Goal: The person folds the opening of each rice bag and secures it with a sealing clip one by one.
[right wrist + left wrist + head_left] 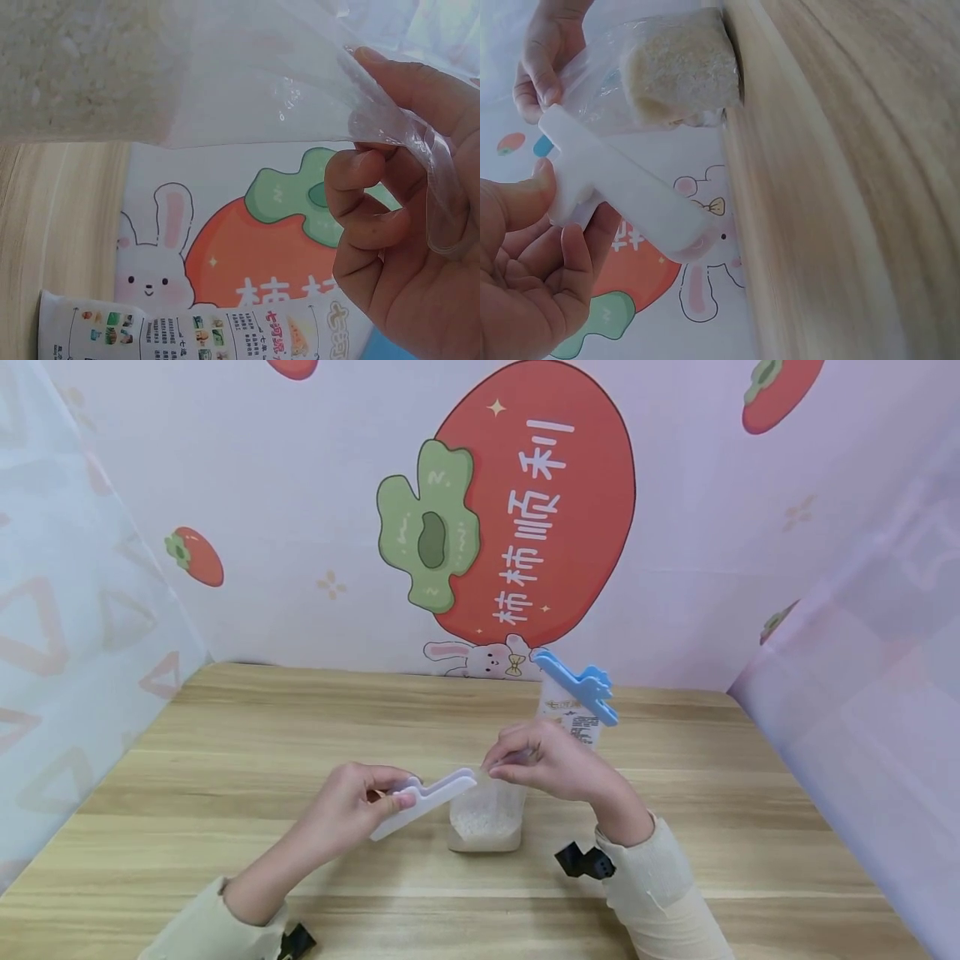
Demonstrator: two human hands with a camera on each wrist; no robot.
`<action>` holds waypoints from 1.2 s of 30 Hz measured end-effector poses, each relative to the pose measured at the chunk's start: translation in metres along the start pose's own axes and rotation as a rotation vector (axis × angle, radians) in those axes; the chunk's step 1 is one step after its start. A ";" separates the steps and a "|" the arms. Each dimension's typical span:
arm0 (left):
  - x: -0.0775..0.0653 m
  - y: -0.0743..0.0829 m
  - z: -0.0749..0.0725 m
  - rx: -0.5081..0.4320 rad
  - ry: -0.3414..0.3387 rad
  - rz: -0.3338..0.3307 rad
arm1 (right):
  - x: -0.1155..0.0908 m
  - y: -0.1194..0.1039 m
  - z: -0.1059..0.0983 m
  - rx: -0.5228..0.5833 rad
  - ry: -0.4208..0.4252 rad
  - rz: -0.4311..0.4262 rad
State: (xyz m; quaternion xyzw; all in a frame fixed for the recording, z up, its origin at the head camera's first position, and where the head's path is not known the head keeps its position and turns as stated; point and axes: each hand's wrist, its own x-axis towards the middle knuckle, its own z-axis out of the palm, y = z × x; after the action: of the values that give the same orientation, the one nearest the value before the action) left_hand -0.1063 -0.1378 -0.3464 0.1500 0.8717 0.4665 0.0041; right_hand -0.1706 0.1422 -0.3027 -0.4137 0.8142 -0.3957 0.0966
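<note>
A clear plastic bag of rice (486, 822) stands upright on the table, its lower part filled with white grains. My right hand (551, 760) pinches the gathered top of this bag between thumb and fingers; the right wrist view shows the film (420, 139) bunched there. Left of the bag, my left hand (356, 806) holds a white sealing clip (427, 802) by its handles, thumb on one side and fingers on the other. One end of the clip (630, 187) is close to the bag's gathered neck; whether they touch I cannot tell.
Behind my right hand stands a printed white packet (573, 714), closed across its top by a blue clip (577, 685). The wooden table (300, 718) ends at a patterned cloth backdrop (300, 527). Cloth sides flank it left and right.
</note>
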 end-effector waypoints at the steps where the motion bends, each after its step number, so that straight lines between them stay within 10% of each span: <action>1: 0.000 0.000 0.001 -0.002 0.002 -0.001 | 0.000 0.000 0.000 -0.001 0.001 -0.002; 27: 0.005 -0.003 0.014 -0.062 0.013 -0.032 | -0.006 -0.004 -0.007 -0.048 0.038 0.084; 36: 0.009 -0.001 0.016 -0.053 0.006 -0.021 | -0.003 -0.003 -0.006 -0.056 0.050 -0.017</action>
State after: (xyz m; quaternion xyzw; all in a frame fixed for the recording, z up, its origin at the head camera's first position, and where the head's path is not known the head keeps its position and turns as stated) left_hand -0.1126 -0.1230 -0.3550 0.1395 0.8605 0.4898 0.0105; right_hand -0.1696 0.1472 -0.2972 -0.4131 0.8237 -0.3836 0.0613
